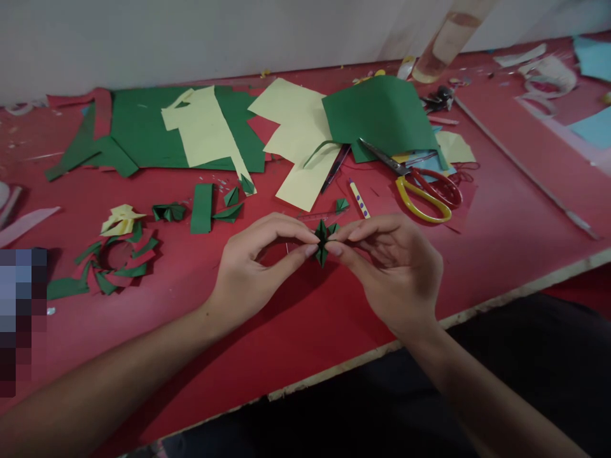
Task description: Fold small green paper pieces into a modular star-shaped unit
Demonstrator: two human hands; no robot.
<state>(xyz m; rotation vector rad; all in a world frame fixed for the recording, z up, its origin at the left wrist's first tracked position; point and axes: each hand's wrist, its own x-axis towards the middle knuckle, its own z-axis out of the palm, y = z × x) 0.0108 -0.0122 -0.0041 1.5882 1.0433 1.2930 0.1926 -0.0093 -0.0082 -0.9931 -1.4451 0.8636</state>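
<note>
Between my two hands is a small dark green folded paper piece [322, 253] with pointed ends, held just above the red table. My left hand [267, 254] pinches its left side between thumb and fingertips. From the other side, my right hand [394, 264] pinches it the same way, its remaining fingers curled. Just beyond lie a small green folded bit [342, 205] and a white pen with purple dots [359, 198]. Scissors [422, 184] with one yellow and one red handle rest open beyond my right hand.
A ring of red and green folded paper [117, 261] lies at left, near a cream folded piece [121, 219] and a green strip [202, 208]. Green sheets [147, 127] and cream sheets [296, 121] spread along the wall. A clear bottle [446, 44] stands at back right.
</note>
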